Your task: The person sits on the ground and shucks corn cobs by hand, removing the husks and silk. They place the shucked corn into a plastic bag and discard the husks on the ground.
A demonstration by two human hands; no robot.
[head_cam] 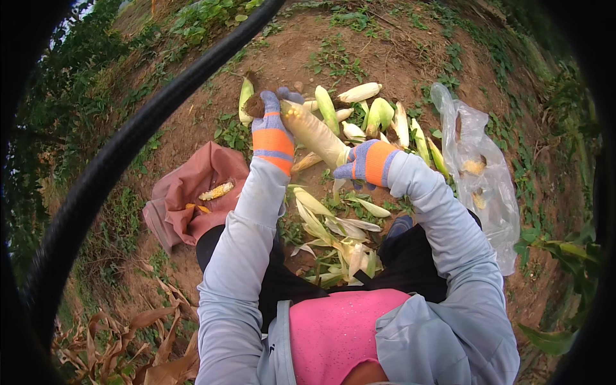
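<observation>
Between my gloved hands is an ear of corn [315,134] in pale husk, tilted from upper left to lower right. My left hand [273,127] grips its tip, where brown silk [253,105] sticks out and a few yellow kernels show. At the stem end, my right hand [368,163] has its fingers closed around the base, with a strip of husk hanging below. Both gloves are purple and orange knit. Beyond my hands lies a loose pile of unhusked corn ears [380,115] on the soil. Peeled husks [337,226] are heaped between my legs.
A reddish sack [192,168] on the left bears a partly bare yellow cob [216,191]. To the right lies a clear plastic bag [486,192] with some corn inside. Dry leaves [159,332] are at lower left. A black strap or cable [144,125] crosses the view.
</observation>
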